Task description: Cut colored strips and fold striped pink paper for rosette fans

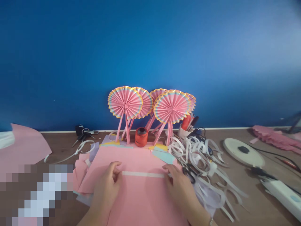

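I have the bare left hand (109, 182) and bare right hand (178, 184) at the 2 ends of the straight white strip (143, 174), apparently keeping it flat across rectangular pink paper (145, 201). I cannot tell whether either pinches it. Curled white strips (198, 158) crowd the paper's right edge; brown tabletop (249, 205) gives room beyond.

A brown table (62, 142) carries pink paper (143, 197), curled white strips (213, 168), a pale disc (244, 159).

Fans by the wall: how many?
5 visible: front-left fan; rear-left fan, partly behind it; front-right fan; middle fan and rear-right fan, both partly behind the front-right one. More may be hidden.
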The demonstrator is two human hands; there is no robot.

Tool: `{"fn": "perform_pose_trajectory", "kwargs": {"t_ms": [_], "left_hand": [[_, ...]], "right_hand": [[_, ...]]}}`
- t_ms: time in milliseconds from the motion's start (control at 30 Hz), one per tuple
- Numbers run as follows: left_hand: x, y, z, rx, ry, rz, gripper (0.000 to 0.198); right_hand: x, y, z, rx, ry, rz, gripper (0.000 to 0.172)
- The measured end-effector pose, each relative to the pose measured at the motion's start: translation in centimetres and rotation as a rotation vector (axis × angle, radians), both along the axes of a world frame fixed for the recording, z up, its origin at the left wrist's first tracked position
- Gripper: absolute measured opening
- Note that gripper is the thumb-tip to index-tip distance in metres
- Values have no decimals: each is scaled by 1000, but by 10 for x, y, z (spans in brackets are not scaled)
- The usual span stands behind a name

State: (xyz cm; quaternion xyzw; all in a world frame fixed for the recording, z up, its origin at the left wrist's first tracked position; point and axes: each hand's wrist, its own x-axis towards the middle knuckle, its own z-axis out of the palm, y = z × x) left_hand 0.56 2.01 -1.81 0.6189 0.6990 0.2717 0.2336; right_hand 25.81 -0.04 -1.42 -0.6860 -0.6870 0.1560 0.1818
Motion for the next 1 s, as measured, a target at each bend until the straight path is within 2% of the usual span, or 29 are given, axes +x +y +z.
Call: {"fn": "perform_pose_trajectory", "kwargs": {"t_ms": [367,600,767,1000], "left_hand": [[1,0,1,-32,28,-10,27],[0,-1,-1,-55,94,-45,30],[3,-2,0,-49,170,-83,32],[2,-1,6,15,262,-95,29]], "right_hand": [[-3,-1,5,-24,-122,-13,32],[-5,-4,9,-85,-189,-94,30],[-4,-4,9,-52,-217,-131,27],[8,-2,5,-27,-133,-91,27]]}}
